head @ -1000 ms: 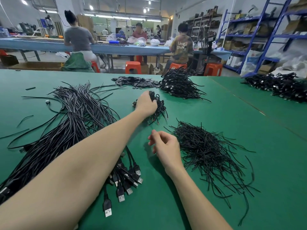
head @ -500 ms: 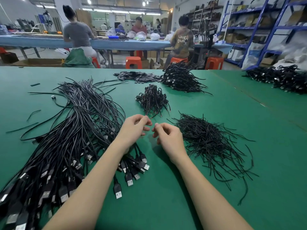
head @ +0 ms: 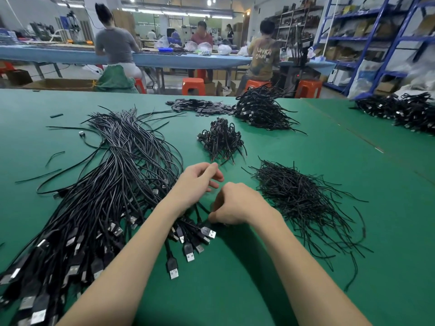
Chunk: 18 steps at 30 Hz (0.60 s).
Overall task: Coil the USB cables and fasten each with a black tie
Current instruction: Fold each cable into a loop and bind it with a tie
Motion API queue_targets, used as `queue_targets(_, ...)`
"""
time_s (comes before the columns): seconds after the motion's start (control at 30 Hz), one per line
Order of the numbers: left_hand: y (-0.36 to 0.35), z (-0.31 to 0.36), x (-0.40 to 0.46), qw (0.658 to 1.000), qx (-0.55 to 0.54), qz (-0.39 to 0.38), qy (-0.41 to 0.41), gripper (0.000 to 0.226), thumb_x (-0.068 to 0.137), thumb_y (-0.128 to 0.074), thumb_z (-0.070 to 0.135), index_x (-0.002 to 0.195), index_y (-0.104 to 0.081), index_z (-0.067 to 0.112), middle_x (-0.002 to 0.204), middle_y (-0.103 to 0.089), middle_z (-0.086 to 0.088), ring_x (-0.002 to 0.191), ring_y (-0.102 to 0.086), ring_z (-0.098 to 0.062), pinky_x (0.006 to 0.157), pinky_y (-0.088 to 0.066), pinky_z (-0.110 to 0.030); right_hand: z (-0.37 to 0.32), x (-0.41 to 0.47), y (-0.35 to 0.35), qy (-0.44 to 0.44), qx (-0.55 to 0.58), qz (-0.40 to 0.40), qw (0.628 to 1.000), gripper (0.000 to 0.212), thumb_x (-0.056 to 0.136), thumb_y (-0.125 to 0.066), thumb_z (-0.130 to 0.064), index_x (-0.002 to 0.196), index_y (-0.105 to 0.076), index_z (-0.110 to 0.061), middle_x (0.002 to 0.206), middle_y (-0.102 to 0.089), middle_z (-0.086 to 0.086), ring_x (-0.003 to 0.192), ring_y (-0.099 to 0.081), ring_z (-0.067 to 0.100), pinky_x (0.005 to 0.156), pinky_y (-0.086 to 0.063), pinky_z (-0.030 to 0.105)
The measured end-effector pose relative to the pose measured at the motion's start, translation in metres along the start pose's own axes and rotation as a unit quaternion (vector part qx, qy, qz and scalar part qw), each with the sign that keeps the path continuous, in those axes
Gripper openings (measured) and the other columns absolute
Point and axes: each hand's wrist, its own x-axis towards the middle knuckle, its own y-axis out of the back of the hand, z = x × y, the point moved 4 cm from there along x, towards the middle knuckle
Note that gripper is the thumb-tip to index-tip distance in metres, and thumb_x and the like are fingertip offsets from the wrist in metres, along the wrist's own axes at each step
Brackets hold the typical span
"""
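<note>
A big bundle of loose black USB cables (head: 113, 184) lies fanned across the left of the green table (head: 235, 290), plugs toward me. A heap of thin black ties (head: 299, 196) lies to the right. A small pile of coiled, tied cables (head: 221, 140) sits beyond my hands. My right hand (head: 235, 203) reaches down at the bundle's right edge and pinches a cable just behind its USB plug (head: 208, 231). My left hand (head: 197, 182) hovers over the bundle beside it with loosely curled fingers and nothing visible in it.
A larger heap of coiled cables (head: 261, 109) and a flat pile of small black pieces (head: 200, 105) lie near the far edge. More cable heaps (head: 400, 109) sit at the far right. A few stray ties (head: 37, 176) lie at left. People work at a blue bench behind.
My left hand left the small coiled pile and came back over the bundle. My right hand moved down and left onto a cable near its plug.
</note>
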Motion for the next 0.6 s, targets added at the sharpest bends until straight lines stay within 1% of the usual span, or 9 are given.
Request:
queue_targets(0.07, -0.003, 0.004, -0.001, 0.996, 0.076, -0.027, -0.037, 0.038, 0.106, -0.043, 0.036, 0.085, -0.069, 0.018, 0.088, -0.074, 0.006, 0.084, -0.07, -0.014, 0.085, -0.052, -0.032, 0.013, 0.001, 0.006, -0.014, 0.058, -0.002, 0.998, 0.029, 0.078, -0.068, -0.043, 0.092, -0.071, -0.018, 0.08, -0.068, -0.001, 0.079, -0.065, 0.021, 0.065, -0.046, 0.026)
queue_targets(0.13, -0.008, 0.007, -0.006, 0.983, 0.155, -0.081, -0.054, 0.038, 0.107, -0.038, 0.035, 0.086, -0.067, 0.022, 0.087, -0.072, 0.008, 0.089, -0.067, -0.016, 0.089, -0.05, -0.031, 0.028, 0.002, 0.017, -0.02, 0.202, 0.025, 0.979, 0.021, 0.081, -0.067, -0.038, 0.084, -0.072, -0.018, 0.076, -0.074, 0.0, 0.067, -0.066, 0.014, 0.059, -0.045, 0.024)
queue_targets(0.2, -0.019, 0.013, -0.014, 0.979, 0.12, -0.159, -0.032, 0.042, 0.109, -0.032, 0.03, 0.086, -0.063, 0.015, 0.083, -0.071, 0.004, 0.084, -0.066, -0.018, 0.086, -0.052, -0.032, 0.045, 0.003, 0.028, -0.035, 0.373, 0.087, 0.923, 0.01, 0.082, -0.069, -0.028, 0.081, -0.071, -0.018, 0.068, -0.072, -0.003, 0.056, -0.061, 0.009, 0.053, -0.043, 0.022)
queue_targets(0.27, -0.032, 0.02, -0.018, 0.978, 0.063, -0.199, -0.012, 0.045, 0.11, -0.029, 0.029, 0.081, -0.057, 0.008, 0.072, -0.064, -0.002, 0.069, -0.061, -0.017, 0.074, -0.052, -0.031, 0.055, 0.004, 0.034, -0.028, 0.474, 0.129, 0.87, 0.006, 0.084, -0.069, -0.02, 0.08, -0.071, -0.017, 0.064, -0.065, -0.006, 0.051, -0.055, 0.006, 0.049, -0.043, 0.019)
queue_targets(0.33, -0.042, 0.029, -0.02, 0.984, 0.015, -0.179, 0.001, 0.045, 0.11, -0.029, 0.03, 0.074, -0.047, 0.011, 0.059, -0.046, 0.004, 0.055, -0.042, -0.013, 0.06, -0.04, -0.027, 0.053, 0.006, 0.035, 0.004, 0.527, 0.134, 0.84, 0.016, 0.092, -0.068, -0.032, 0.084, -0.073, -0.019, 0.067, -0.064, -0.007, 0.058, -0.058, 0.007, 0.053, -0.047, 0.018)
queue_targets(0.43, -0.052, 0.042, -0.022, 0.979, -0.134, -0.15, 0.019, 0.043, 0.11, -0.029, 0.033, 0.07, -0.036, 0.018, 0.061, -0.026, 0.006, 0.054, -0.028, -0.011, 0.064, -0.034, -0.026, 0.049, 0.007, 0.028, 0.032, 0.633, 0.08, 0.77, 0.059, 0.104, -0.032, -0.059, 0.098, -0.073, -0.018, 0.08, -0.066, -0.002, 0.072, -0.064, 0.013, 0.066, -0.052, 0.025)
queue_targets(0.47, -0.052, 0.046, -0.023, 0.969, -0.197, -0.146, 0.022, 0.042, 0.109, -0.028, 0.036, 0.071, -0.035, 0.02, 0.065, -0.024, 0.004, 0.055, -0.031, -0.012, 0.068, -0.037, -0.029, 0.047, 0.006, 0.023, 0.047, 0.637, 0.063, 0.767, 0.069, 0.105, -0.02, -0.061, 0.093, -0.074, -0.02, 0.08, -0.065, 0.0, 0.075, -0.065, 0.013, 0.067, -0.052, 0.026)
queue_targets(0.53, -0.05, 0.054, -0.025, 0.932, -0.327, -0.151, 0.029, 0.042, 0.107, -0.028, 0.044, 0.072, -0.035, 0.023, 0.069, -0.025, 0.002, 0.06, -0.039, -0.014, 0.07, -0.04, -0.033, 0.045, 0.006, 0.013, 0.063, 0.59, 0.055, 0.803, 0.081, 0.104, -0.008, -0.061, 0.076, -0.075, -0.025, 0.072, -0.062, -0.002, 0.072, -0.067, 0.007, 0.067, -0.053, 0.019)
queue_targets(0.6, -0.046, 0.058, -0.025, 0.899, -0.41, -0.15, 0.037, 0.041, 0.106, -0.028, 0.05, 0.075, -0.036, 0.024, 0.069, -0.027, 0.005, 0.06, -0.039, -0.013, 0.068, -0.04, -0.032, 0.044, 0.006, 0.007, 0.067, 0.565, 0.035, 0.822, 0.086, 0.1, -0.007, -0.066, 0.075, -0.076, -0.022, 0.079, -0.063, 0.004, 0.083, -0.069, 0.009, 0.087, -0.054, 0.024)
